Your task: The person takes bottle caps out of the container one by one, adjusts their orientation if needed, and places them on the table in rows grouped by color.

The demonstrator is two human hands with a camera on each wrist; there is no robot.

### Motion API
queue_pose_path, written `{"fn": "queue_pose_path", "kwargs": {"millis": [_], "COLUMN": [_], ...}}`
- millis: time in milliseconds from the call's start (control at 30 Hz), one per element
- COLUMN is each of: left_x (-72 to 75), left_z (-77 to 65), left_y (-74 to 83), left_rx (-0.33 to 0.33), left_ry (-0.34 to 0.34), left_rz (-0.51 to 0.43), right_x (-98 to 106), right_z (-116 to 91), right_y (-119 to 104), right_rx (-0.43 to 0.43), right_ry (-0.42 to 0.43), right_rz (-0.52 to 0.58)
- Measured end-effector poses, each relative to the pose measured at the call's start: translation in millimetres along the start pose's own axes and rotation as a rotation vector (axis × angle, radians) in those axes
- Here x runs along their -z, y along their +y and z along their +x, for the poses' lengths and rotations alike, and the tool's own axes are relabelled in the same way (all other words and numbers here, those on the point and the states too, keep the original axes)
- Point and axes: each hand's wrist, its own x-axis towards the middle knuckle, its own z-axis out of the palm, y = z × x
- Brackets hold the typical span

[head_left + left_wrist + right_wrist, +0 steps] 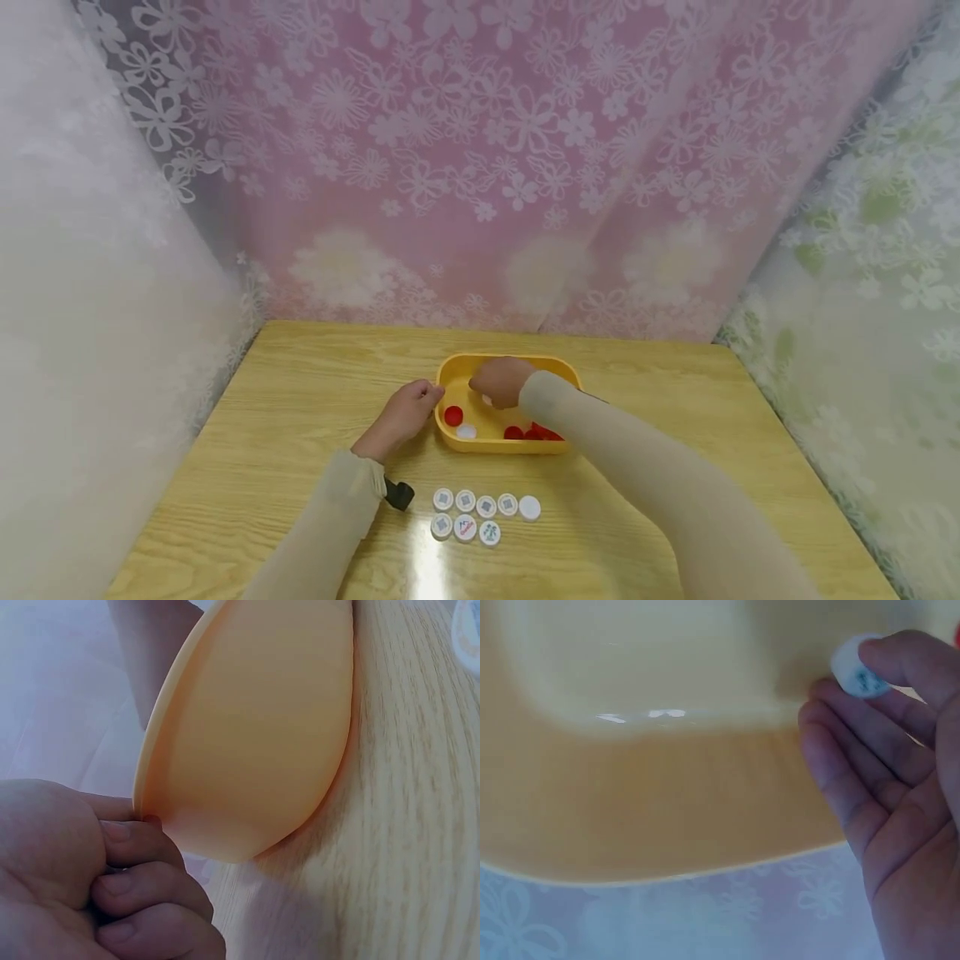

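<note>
A yellow plastic basin with rounded corners stands on the wooden table. At its left end, my left hand pinches the rim; the left wrist view shows the other fingers curled outside the wall. My right hand reaches into the basin near the far side. Between its thumb and fingers it holds a white bottle cap with a greenish print. Inside the basin lie a red bottle cap and another white cap at the left, and several red caps along the near side, partly hidden by my right arm.
Several white bottle caps lie in two rows on the table in front of the basin, most with printed tops. A black strap piece shows at my left wrist. Flowered curtains enclose the back and sides.
</note>
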Motion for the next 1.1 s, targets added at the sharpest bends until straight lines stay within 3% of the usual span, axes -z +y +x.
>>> {"fn": "queue_pose_path", "kwargs": {"millis": [100, 200, 333, 467, 533, 633, 767, 867, 1100], "left_x": [-1.3, -0.6, 1.8, 3.4, 3.4, 2.2, 0.1, -0.7, -0.2], "left_z": [-0.2, -1.0, -1.1, 0.1, 0.0, 0.0, 0.3, 0.9, 0.3], "left_y": [0.6, 1.9, 4.5, 5.3, 4.9, 4.2, 1.9, -0.6, 0.5], "left_rx": [0.001, -0.009, -0.015, -0.019, -0.023, -0.028, -0.018, 0.005, 0.005], "left_ry": [-0.006, -0.007, 0.002, 0.008, 0.006, 0.001, -0.001, 0.002, -0.008], "left_rz": [-0.001, -0.002, -0.018, -0.021, -0.017, -0.016, 0.000, 0.015, 0.001], "right_x": [-3.5, 3.2, 34.8, 70.0, 77.1, 73.3, 50.2, 28.5, -12.1], "right_z": [-3.0, -8.4, -29.4, -66.6, -87.5, -115.8, -147.4, -164.1, -182.6], "right_y": [2.7, 3.6, -5.6, -30.6, -46.6, -71.6, -102.8, -121.1, -140.7], "right_rx": [-0.019, -0.047, -0.068, -0.011, 0.041, 0.106, 0.125, 0.079, 0.038], "right_ry": [0.011, 0.080, 0.296, 0.560, 0.667, 0.757, 0.772, 0.738, 0.501], "right_rz": [0.038, 0.079, 0.139, 0.210, 0.219, 0.163, 0.122, 0.181, 0.326]}}
